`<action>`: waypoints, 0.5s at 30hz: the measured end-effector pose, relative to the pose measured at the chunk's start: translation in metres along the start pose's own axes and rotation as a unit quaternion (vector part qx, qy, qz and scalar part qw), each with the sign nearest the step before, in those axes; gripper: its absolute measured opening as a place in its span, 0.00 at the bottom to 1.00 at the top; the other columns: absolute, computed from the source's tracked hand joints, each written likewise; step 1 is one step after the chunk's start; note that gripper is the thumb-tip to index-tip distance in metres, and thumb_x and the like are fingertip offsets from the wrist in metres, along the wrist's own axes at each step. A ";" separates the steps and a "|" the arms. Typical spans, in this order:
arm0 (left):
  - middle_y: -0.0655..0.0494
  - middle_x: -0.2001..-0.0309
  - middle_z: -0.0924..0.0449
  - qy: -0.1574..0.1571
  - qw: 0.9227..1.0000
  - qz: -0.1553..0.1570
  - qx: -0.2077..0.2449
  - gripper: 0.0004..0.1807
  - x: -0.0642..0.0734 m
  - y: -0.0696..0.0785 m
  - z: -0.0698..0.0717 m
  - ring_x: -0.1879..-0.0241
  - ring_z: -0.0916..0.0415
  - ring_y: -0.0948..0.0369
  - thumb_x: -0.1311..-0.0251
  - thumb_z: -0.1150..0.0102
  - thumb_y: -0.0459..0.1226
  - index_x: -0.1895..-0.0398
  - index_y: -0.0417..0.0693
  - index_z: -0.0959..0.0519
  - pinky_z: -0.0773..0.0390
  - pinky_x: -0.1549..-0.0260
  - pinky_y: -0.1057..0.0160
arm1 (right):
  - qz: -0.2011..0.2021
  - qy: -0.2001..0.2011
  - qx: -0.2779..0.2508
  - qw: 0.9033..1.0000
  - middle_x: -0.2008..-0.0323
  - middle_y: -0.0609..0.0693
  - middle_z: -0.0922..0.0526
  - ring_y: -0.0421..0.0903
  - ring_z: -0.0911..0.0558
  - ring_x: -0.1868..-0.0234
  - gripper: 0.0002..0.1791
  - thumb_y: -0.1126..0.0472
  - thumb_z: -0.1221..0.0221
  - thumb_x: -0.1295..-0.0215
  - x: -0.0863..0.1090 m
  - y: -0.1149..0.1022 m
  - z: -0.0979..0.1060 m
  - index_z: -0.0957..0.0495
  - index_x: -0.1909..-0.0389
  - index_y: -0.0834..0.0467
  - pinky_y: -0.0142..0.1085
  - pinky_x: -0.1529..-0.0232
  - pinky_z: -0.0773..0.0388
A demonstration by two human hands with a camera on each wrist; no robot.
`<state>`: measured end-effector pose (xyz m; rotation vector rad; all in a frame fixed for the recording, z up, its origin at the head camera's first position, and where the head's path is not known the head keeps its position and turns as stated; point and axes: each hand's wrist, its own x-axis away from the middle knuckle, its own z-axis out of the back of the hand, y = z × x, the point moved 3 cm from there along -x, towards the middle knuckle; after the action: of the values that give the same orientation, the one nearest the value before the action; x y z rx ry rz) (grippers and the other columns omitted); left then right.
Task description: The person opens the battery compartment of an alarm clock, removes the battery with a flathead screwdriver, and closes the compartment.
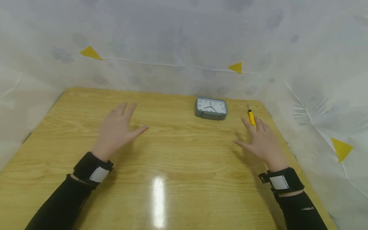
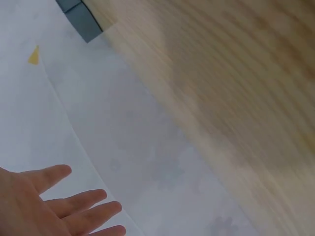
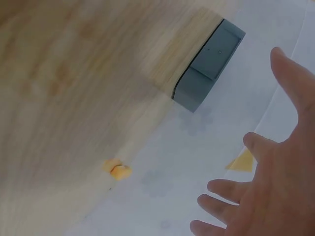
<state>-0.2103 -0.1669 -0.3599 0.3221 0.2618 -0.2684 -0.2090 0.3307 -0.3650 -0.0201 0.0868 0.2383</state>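
Observation:
Over the left half of the wooden table, my left hand (image 1: 116, 131) holds nothing, its fingers and thumb spread. My right hand (image 1: 263, 142) is spread too, over the table's right side, with nothing in it. Just beyond its fingertips lies a small screwdriver (image 1: 251, 117) with a yellow handle, its thin metal shaft pointing to the back edge. A grey alarm clock (image 1: 211, 109) with a white face stands near the back, left of the screwdriver. In the right wrist view the clock's grey side (image 3: 209, 66) shows beyond the right thumb.
The wooden table (image 1: 178, 143) reaches back to a pale patterned sheet (image 1: 172, 38) hanging behind it and on both sides. Yellow triangles (image 1: 235, 67) mark the sheet along a thin line. Both wrists wear black bands (image 1: 93, 169).

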 end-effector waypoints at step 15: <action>0.30 0.24 0.34 -0.045 0.997 -0.060 0.005 0.58 -0.059 0.055 -0.020 0.26 0.33 0.34 0.42 0.33 0.69 0.19 0.41 0.37 0.31 0.26 0.36 | 0.016 -0.011 -0.045 0.999 0.19 0.75 0.49 0.79 0.40 0.23 0.55 0.29 0.40 0.30 -0.052 -0.034 0.003 0.52 0.13 0.49 0.72 0.25 0.40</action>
<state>-0.2529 -0.0973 -0.3455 0.3034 0.1916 -0.4011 -0.2514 0.2850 -0.3570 -0.1052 0.0551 0.2752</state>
